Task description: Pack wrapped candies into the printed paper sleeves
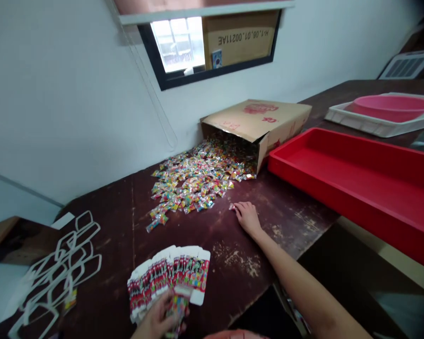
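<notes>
My left hand (pixel 159 315) is closed round a small colourful printed carton (pixel 178 306) at the bottom of the view, partly blurred. It is held over a fanned row of flat printed cartons (pixel 194 270) with white flaps, lying on the dark table. My right hand (pixel 248 217) rests low over the table to the right of a heap of small wrapped candy packets (pixel 194 181). Its fingertips are pressed together on a small shiny packet (pixel 232 206), mostly covered by the fingers. The heap spills from a cardboard box (pixel 254 120) lying on its side.
A long red tray (pixel 356 183) sits along the right, beside the box. Behind it, a pink basin (pixel 392 107) lies on a white tray (pixel 356 123). Several white looped strips (pixel 70 254) lie at the left near a brown box (pixel 21 240). The wall (pixel 74 103) bounds the back.
</notes>
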Motion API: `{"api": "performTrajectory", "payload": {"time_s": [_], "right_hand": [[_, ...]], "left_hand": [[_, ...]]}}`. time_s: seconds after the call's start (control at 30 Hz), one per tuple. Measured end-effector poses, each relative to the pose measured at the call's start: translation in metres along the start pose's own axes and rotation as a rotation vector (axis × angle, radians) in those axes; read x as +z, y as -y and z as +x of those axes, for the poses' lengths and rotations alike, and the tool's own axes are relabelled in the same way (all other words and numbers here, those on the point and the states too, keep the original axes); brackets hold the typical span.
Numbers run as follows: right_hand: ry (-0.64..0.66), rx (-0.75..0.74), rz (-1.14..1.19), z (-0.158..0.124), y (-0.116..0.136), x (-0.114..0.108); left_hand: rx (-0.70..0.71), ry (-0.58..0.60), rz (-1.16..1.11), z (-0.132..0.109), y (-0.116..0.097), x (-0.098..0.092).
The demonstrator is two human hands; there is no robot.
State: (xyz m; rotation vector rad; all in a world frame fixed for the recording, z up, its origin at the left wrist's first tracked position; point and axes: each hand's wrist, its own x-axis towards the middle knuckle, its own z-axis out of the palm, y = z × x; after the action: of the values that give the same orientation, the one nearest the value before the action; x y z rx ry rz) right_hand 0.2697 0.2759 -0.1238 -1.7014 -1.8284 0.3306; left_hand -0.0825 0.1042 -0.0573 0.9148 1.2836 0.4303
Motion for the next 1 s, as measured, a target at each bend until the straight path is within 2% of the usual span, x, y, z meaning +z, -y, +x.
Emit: {"api": "performTrajectory", "payload": {"time_s": [0.07,0.13,0.23,0.3,0.37,0.47,0.53,0.63,0.77,0.9,0.93,1.0], "right_hand": [[0.016,0.004,0.043,-0.043,0.008,0.000],[0.061,-0.009,0.103,-0.086,0.024,-0.001],[0.149,0.076,0.411,-0.137,0.059,-0.009],[0.247,0.152,0.652,-0.151,0.081,-0.018],[0.314,0.151,0.714,-0.148,0.093,-0.028],[0.327,0.066,0.567,-0.127,0.097,-0.040],[0.365,-0.001,0.484,-0.118,0.096,-0.042],[0.419,-0.066,0.445,-0.118,0.103,-0.035],[0.373,-0.006,0.554,-0.129,0.118,-0.029],[0.372,-0.094,0.684,-0.135,0.121,-0.031],[0.354,-0.070,0.715,-0.136,0.119,-0.030],[0.333,0.069,0.802,-0.139,0.114,-0.026]], "left_hand": [[-0.045,-0.027,-0.125,0.007,-0.008,0.020],[-0.004,0.046,-0.162,0.019,-0.015,0.042],[0.030,0.088,-0.200,0.041,-0.016,0.069],[0.069,0.068,-0.148,0.051,-0.013,0.083],[0.104,0.083,-0.059,0.055,-0.009,0.094],[0.134,0.145,0.024,0.050,-0.005,0.103],[0.133,0.161,-0.011,0.045,-0.005,0.105],[0.093,0.142,-0.107,0.039,-0.005,0.105],[0.078,0.087,-0.151,0.035,-0.004,0.097],[0.100,0.045,-0.145,0.033,-0.003,0.090],[0.094,0.034,-0.163,0.033,-0.003,0.090],[0.083,0.016,-0.202,0.034,-0.003,0.091]]}}
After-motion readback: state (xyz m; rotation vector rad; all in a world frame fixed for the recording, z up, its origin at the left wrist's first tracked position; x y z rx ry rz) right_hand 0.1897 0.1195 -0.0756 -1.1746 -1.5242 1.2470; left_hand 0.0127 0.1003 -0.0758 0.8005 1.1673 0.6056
